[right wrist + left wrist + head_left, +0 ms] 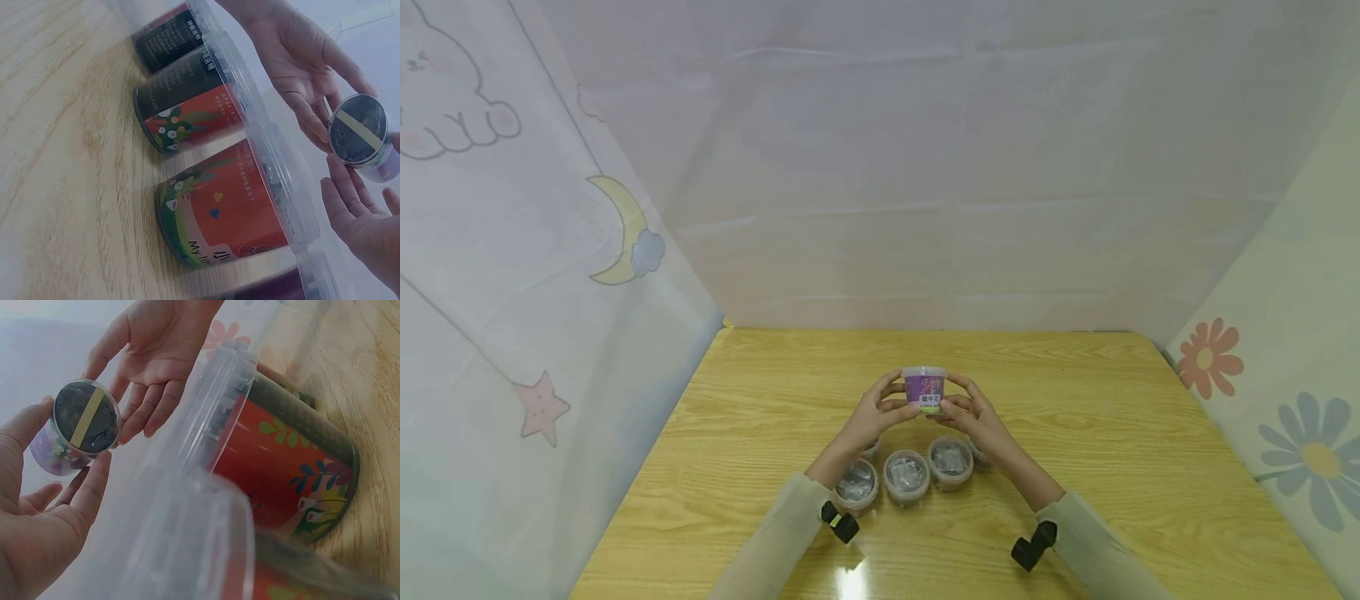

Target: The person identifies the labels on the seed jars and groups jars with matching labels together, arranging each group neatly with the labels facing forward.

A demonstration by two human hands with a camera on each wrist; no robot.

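Note:
Both hands hold a small purple-labelled cup with a clear lid, raised above the table. My left hand pinches its left side between thumb and fingers; my right hand grips the opposite side the same way. In the head view the purple label, with a flower print and white lettering, faces me. Both wrist views show the cup's dark base, crossed by a pale yellow strip. Below the hands, lidded cups with silvery packets inside, such as the middle cup, stand on the table.
In the right wrist view, a red-labelled cup stands in a row with others on the wooden table. Cups at the back are partly hidden by the hands. Printed cloth walls enclose the table's back and sides.

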